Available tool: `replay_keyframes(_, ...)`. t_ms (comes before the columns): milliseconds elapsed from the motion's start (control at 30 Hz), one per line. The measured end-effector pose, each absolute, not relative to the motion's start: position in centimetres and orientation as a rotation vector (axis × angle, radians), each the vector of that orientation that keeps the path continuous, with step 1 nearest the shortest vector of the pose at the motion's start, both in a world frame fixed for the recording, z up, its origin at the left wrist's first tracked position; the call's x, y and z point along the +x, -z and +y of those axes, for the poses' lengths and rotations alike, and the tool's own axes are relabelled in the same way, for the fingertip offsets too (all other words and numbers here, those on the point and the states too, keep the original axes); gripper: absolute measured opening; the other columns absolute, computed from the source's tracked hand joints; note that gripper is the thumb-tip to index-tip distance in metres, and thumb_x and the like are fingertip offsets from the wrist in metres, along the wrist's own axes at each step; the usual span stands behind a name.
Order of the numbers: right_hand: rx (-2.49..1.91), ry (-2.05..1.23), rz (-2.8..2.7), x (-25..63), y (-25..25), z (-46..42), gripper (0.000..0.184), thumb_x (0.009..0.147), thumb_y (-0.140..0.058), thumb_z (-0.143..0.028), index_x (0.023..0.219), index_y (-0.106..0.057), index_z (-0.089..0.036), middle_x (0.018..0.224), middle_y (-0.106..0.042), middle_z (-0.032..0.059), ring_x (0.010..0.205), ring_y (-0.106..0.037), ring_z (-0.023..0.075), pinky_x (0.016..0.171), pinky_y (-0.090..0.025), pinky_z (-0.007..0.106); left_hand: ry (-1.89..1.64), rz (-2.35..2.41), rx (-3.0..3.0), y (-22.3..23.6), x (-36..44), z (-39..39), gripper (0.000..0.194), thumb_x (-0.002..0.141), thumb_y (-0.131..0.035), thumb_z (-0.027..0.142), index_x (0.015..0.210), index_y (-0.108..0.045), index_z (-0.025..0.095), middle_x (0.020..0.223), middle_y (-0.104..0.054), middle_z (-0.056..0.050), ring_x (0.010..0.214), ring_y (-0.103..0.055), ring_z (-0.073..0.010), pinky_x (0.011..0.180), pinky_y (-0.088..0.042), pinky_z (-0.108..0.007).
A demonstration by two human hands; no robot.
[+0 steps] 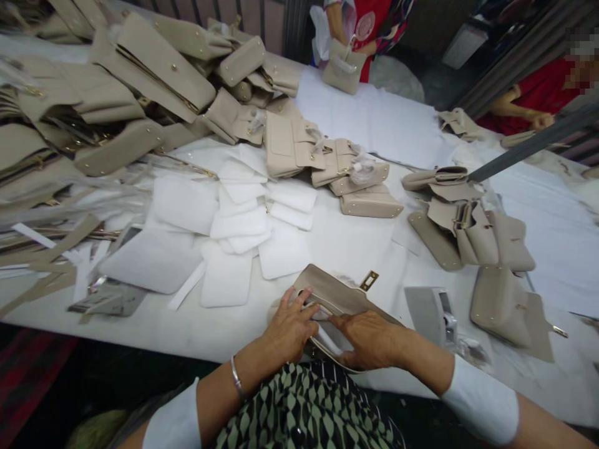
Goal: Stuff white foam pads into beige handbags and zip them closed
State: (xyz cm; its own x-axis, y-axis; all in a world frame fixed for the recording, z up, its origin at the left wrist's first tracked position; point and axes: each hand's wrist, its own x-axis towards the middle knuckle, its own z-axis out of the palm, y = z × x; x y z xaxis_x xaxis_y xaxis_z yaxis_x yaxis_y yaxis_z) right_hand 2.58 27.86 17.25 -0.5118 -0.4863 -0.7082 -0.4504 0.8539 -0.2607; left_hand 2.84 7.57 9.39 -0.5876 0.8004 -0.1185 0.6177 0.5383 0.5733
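Note:
A beige handbag (333, 293) with a gold clasp (369, 280) lies at the table's near edge, right in front of me. My left hand (290, 325) rests on its left part, fingers curled over a white paper-like piece (322, 313). My right hand (367, 340) lies just to the right, fingers bent and pressing into the bag's opening against the same white piece. Both hands touch the bag.
Several white foam pads (238, 224) are spread across the middle of the table. Heaps of beige bags (140, 81) fill the far left, more bags (472, 234) lie at the right. A grey tape dispenser (433, 312) stands beside my right arm. Other people work at the far side (355, 37).

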Motion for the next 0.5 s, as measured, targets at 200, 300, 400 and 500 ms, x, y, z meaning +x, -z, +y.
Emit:
replay_keyframes(200, -0.979, -0.032, 2.429, 3.3, -17.5, 27.5, 0.024, 0.08, -0.054, -0.025, 0.098, -0.061, -0.011, 0.096, -0.061, 0.0155, 0.092, -0.053, 0.0278, 0.083, -0.04, 0.043, -0.759, 2.45, 1.151, -9.5, 2.6, 7.3, 0.014, 0.078, -0.056, 0.021, 0.088, -0.066, 0.022, 0.137, -0.049, -0.002, 0.138, -0.018, -0.0324, 0.11, -0.005, -0.059)
replay_keyframes(300, -1.013, -0.049, 2.414, 3.4, -16.3, 27.2, 0.019, 0.084, -0.049, -0.022, 0.093, -0.061, -0.011, 0.085, -0.063, 0.0137, 0.086, -0.054, 0.0268, 0.077, -0.042, 0.04, -0.753, 2.451, 1.176, -9.5, 2.5, 7.4, 0.013, 0.079, -0.055, 0.022, 0.086, -0.066, 0.022, 0.137, -0.049, -0.002, 0.137, -0.019, -0.0326, 0.109, -0.007, -0.06)
replay_keyframes(400, -1.025, -0.115, 2.36, 2.9, -14.6, 26.7, 0.022, 0.087, -0.047, -0.023, 0.098, -0.061, -0.01, 0.087, -0.065, 0.0142, 0.082, -0.059, 0.0274, 0.067, -0.045, 0.036, -0.71, 2.428, 1.199, -9.2, 2.5, 7.6, 0.015, 0.075, -0.059, 0.024, 0.088, -0.067, 0.023, 0.136, -0.05, -0.004, 0.137, -0.019, -0.0346, 0.108, -0.008, -0.061)
replay_keyframes(500, -0.994, -0.155, 2.321, 2.4, -13.2, 25.6, 0.032, 0.085, -0.044, -0.016, 0.114, -0.055, -0.007, 0.093, -0.066, 0.017, 0.076, -0.063, 0.0265, 0.063, -0.046, 0.035, -0.688, 2.457, 1.203, -8.8, 2.7, 7.6, 0.02, 0.075, -0.058, 0.023, 0.093, -0.067, 0.023, 0.136, -0.049, -0.007, 0.136, -0.02, -0.0351, 0.107, -0.009, -0.061)
